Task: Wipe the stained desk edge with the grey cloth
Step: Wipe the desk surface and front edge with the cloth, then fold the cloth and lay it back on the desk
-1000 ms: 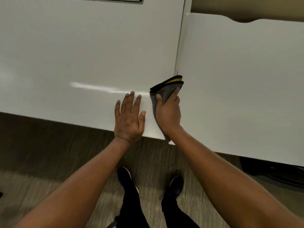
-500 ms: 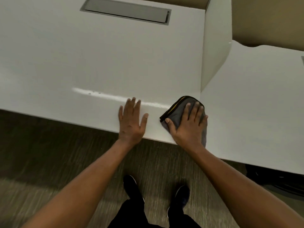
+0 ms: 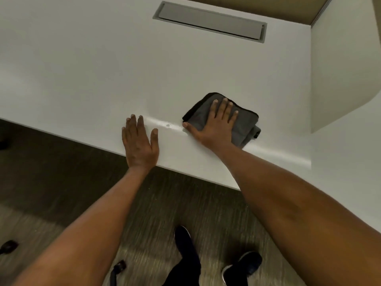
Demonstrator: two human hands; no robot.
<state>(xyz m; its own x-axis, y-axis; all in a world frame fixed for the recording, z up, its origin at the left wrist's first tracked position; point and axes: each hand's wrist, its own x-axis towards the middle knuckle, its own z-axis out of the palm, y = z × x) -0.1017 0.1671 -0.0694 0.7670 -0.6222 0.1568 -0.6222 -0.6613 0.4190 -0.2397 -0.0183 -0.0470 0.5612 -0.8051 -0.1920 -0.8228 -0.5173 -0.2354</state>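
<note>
The folded grey cloth lies flat on the white desk, a little in from the front edge. My right hand presses down on it, palm flat and fingers spread. My left hand rests flat on the bare desk at the front edge, just left of the cloth, holding nothing. Between the two hands a small dark spot sits on a pale shiny streak that runs along the desk.
A grey cable slot is set into the desk at the back. A white divider panel stands at the right. Below the edge are carpet, my shoes and dark chair castors.
My right hand slid the cloth from the gap beside the divider onto the open desk top and flattened on it. My left hand stayed planted at the edge; the view tilted up.
</note>
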